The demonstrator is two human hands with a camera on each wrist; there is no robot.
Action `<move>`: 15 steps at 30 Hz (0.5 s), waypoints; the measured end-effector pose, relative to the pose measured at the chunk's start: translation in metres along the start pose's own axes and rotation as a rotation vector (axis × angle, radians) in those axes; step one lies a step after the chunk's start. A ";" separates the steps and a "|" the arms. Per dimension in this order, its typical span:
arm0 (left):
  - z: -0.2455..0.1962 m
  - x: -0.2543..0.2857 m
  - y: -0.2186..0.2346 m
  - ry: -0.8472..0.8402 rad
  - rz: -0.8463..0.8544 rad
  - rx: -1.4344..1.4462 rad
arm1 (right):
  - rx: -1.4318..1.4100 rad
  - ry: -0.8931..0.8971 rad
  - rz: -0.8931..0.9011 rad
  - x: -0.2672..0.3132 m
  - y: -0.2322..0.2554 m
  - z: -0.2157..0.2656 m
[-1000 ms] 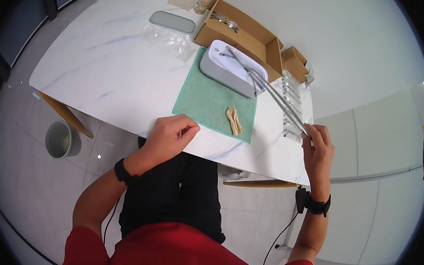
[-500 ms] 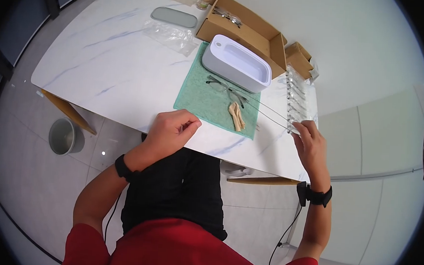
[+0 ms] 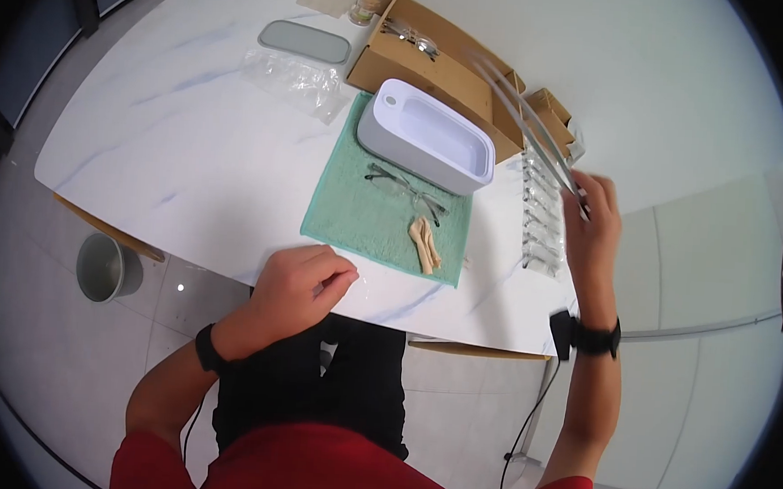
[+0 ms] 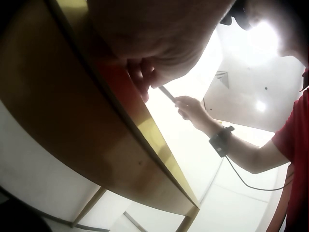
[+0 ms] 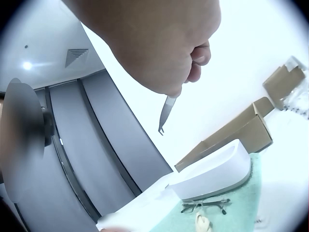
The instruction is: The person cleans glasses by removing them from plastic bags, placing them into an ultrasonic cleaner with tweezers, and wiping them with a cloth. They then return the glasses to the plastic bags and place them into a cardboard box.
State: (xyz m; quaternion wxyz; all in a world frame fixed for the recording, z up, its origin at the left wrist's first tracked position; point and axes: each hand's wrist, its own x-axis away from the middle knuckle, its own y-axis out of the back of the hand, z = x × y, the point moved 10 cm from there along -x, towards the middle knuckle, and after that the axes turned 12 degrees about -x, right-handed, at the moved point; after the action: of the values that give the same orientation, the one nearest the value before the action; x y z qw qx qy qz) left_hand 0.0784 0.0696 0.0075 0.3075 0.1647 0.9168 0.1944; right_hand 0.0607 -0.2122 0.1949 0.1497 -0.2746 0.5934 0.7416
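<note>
My right hand [image 3: 596,212] grips long metal tweezers [image 3: 554,154], raised over the right side of the table, their tips apart with nothing between them. In the right wrist view the tweezers [image 5: 165,116] point down from the fingers. A pair of eyeglasses [image 3: 411,193] lies on the green towel [image 3: 340,207], just in front of the white tub-shaped cleaner [image 3: 414,161]. Beside the glasses is a crumpled beige cloth-like piece [image 3: 424,246]. My left hand [image 3: 300,279] rests at the table's front edge, fingers loosely curled, holding nothing.
Behind the cleaner stands an open cardboard box [image 3: 451,73] with another pair of glasses [image 3: 411,38] in it. Clear-wrapped items [image 3: 541,222] line the table's right side. A grey case [image 3: 303,41], plastic bag [image 3: 294,82] and small jar [image 3: 366,7] sit at the back left.
The eyeglasses, held by the tweezers over the cleaner a second ago, came down onto the towel and were let go. The right hand has since lifted the tweezers up and away. The left hand barely moved.
</note>
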 end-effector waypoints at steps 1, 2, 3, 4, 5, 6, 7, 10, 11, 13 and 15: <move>0.000 0.000 0.001 -0.006 -0.003 -0.004 | 0.023 -0.007 0.034 -0.014 -0.018 -0.009; 0.000 0.000 0.002 -0.012 -0.006 -0.009 | 0.047 -0.013 0.066 -0.028 -0.036 -0.018; -0.001 -0.001 0.004 -0.026 -0.017 -0.009 | 0.053 -0.005 0.074 -0.041 -0.051 -0.027; -0.001 -0.001 0.004 -0.025 -0.020 -0.005 | 0.058 0.003 0.084 -0.054 -0.068 -0.036; -0.001 -0.001 0.004 -0.023 -0.021 0.000 | 0.062 0.009 0.095 -0.065 -0.083 -0.045; 0.000 -0.001 0.004 -0.018 -0.021 0.004 | 0.097 0.038 0.094 -0.075 -0.096 -0.049; -0.001 -0.001 0.005 -0.040 -0.026 -0.006 | 0.130 0.067 0.095 -0.084 -0.108 -0.052; -0.002 -0.003 0.007 -0.027 -0.025 0.016 | 0.214 0.095 0.110 -0.106 -0.136 -0.060; -0.002 -0.003 0.007 -0.032 -0.032 0.013 | 0.239 0.096 0.117 -0.112 -0.145 -0.063; -0.002 -0.004 0.008 -0.039 -0.029 0.011 | 0.284 0.100 0.135 -0.120 -0.161 -0.073; -0.002 -0.005 0.008 -0.045 -0.019 0.002 | 0.320 0.094 0.152 -0.125 -0.172 -0.082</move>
State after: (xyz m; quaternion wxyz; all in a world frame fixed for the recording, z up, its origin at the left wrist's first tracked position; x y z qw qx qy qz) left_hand 0.0819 0.0737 0.0150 0.3295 0.1604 0.9114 0.1870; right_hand 0.2743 -0.2352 0.1183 0.1074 -0.2360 0.7292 0.6333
